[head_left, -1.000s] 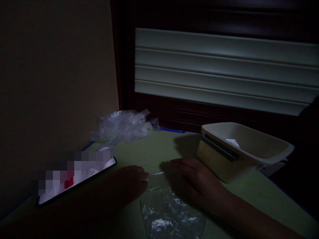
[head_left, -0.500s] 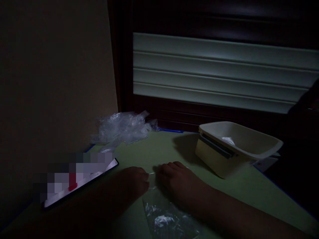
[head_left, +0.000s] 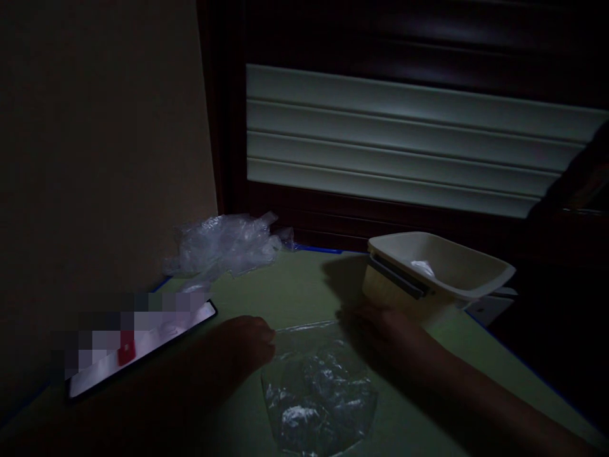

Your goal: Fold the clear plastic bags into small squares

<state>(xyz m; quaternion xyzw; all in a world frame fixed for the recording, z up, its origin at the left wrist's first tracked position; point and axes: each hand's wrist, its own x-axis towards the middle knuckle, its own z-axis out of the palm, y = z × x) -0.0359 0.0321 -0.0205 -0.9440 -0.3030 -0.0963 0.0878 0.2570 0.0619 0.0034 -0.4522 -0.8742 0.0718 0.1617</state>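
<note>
A clear plastic bag (head_left: pixel 321 387) lies flat and crinkled on the green tabletop, its straight top edge facing away from me. My left hand (head_left: pixel 247 341) is closed at the bag's upper left corner, its fingers pinching the edge. Just past the upper right corner is my right hand (head_left: pixel 380 327), blurred and dark, in front of the bin-like container. Its fingertips are too unclear to show whether they touch the bag or hold anything.
A heap of clear plastic bags (head_left: pixel 228 244) sits at the table's back left. Nearer lies a lit phone or tablet (head_left: pixel 152 339). A cream plastic container (head_left: pixel 476 279) with something shiny inside stands right on the green table (head_left: pixel 295 289). Behind is a slatted panel (head_left: pixel 380 139).
My right hand has moved right, away from my left hand, uncovering more of the bag's top edge and surface. My left hand stays at the corner. The view has shifted slightly right.
</note>
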